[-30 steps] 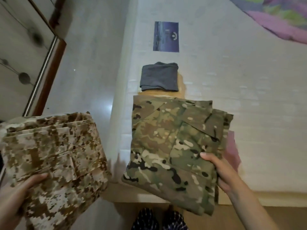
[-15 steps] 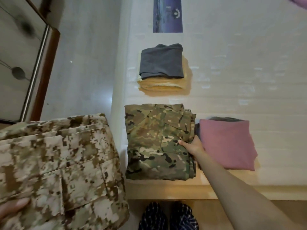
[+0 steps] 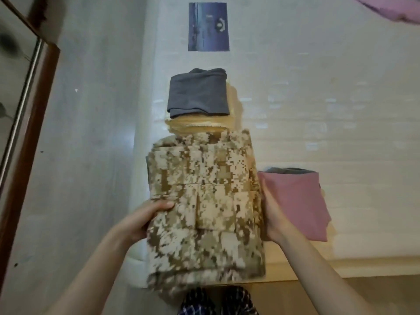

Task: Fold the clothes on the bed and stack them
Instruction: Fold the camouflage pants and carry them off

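since both grips sit on the flanks of the desert camo bundle (image 3: pixel 204 201), the load hangs centred between them. left grip (image 3: pixel 145 221) clamps the left edge, thumb on top, fingers tucked under. right grip (image 3: pixel 270 214) grasps the right edge, its fingers hidden by the cloth.

bundle is over the near-left corner of the bed (image 3: pixel 318 98). long axis runs straight away from the person. the near end is blurred and overhangs the front edge. can't tell if it's down yet or in the air, or what's under it.

clearances:
- right: pink folded garment (image 3: pixel 293 201) is just beside, and the right grip is wedged between it and the bundle.
- far: tan folded piece (image 3: pixel 204 126) with the grey folded top (image 3: pixel 197 94) on it. bundle's far edge meets it in view; contact unclear.
- left: bed edge runs along the bundle's left side, floor (image 3: pixel 79 155) below.

my read: no lateral room, so the only clean move is straight down, nudged forward. open bed lies far right.
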The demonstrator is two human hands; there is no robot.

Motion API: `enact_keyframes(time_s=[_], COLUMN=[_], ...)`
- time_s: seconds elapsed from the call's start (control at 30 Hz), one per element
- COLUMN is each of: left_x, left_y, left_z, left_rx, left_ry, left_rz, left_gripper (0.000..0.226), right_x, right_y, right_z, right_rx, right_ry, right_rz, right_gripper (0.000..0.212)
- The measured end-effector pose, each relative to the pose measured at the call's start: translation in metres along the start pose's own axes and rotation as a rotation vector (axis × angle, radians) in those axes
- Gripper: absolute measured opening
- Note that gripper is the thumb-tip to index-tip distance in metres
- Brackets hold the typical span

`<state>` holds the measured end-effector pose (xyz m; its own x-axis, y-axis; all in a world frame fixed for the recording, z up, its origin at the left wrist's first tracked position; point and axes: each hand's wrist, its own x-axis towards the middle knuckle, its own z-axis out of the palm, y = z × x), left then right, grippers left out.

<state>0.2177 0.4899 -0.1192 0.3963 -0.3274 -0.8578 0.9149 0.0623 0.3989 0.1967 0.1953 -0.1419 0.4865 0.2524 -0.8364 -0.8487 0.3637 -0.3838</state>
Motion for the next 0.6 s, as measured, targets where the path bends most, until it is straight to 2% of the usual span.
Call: enact_keyframes(time_s=[0.03,0.13,0.2,0.23,0.3,0.37,0.4,0.5,0.6], left_x=[0.012,0.037,0.037,0.034,0.027,0.019,0.017,0.034,0.07], left_y=[0.001,-0.005,-0.005,-0.007,-0.016,-0.021,-0.02,-0.006,0.016], left_z=[0.004,-0.004,-0.009,-0.009,-0.003,0.02,0.033,0.069,0.08], left_rx=[0.093,0.302,0.398,0.448,0.6,0.809,0.89,1.087,1.301], left_ry=[0.046,0.123,0.18,0.249,0.515,0.744,0.796,0.778,0.76], left_rz=[0.016,0.021,0.034,0.086,0.231,0.433,0.552,0.81,0.78], left_gripper=[0.096,0.086,0.085,0.089,0.097,0.09,0.083,0.07,0.063], right_x=[0.008,0.019,0.022,0.021,0.019,0.022,0.027,0.06,0.109], right_y=[0.003,0.019,0.025,0.024,0.012,-0.011,-0.028,-0.089,-0.143], right_z=[0.001,0.012,0.013,0.014,0.018,0.029,0.037,0.064,0.09], right_rx=[-0.087,-0.454,-0.535,-0.564,-0.676,-0.745,-0.741,-0.696,-0.628], right_ry=[0.074,0.271,0.332,0.361,0.492,0.65,0.685,0.647,0.543], right_rz=[-0.008,-0.09,-0.104,-0.112,-0.191,-0.341,-0.419,-0.501,-0.392], right_gripper=[0.07,0.071,0.073,0.071,0.059,0.054,0.057,0.076,0.102])
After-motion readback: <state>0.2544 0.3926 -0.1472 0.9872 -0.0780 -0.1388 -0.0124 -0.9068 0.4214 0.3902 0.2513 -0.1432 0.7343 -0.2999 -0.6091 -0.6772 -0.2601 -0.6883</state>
